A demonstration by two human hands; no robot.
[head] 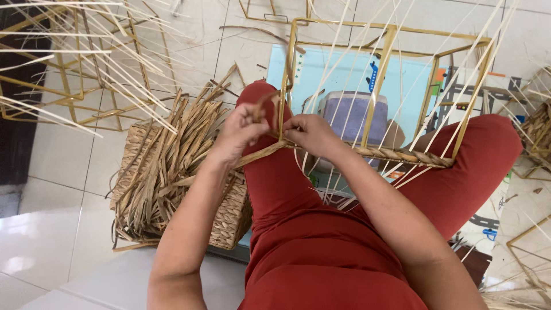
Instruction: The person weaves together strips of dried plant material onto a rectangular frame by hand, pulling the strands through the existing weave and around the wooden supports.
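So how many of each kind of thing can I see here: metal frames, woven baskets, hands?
Gold metal frames with light strands: 2, one being woven and one at upper left
Finished woven baskets: 1, full of dried leaf strips
Hands at work: 2, left hand and right hand, both pinching the leaf strip
Total: 5. Frame pieces at the edges are cut off, so not counted.

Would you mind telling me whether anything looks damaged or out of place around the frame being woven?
Nothing looks damaged. Both hands, left hand and right hand, grip the braided strand at the gold wire frame; dried leaves lie loosely heaped on the woven basket.
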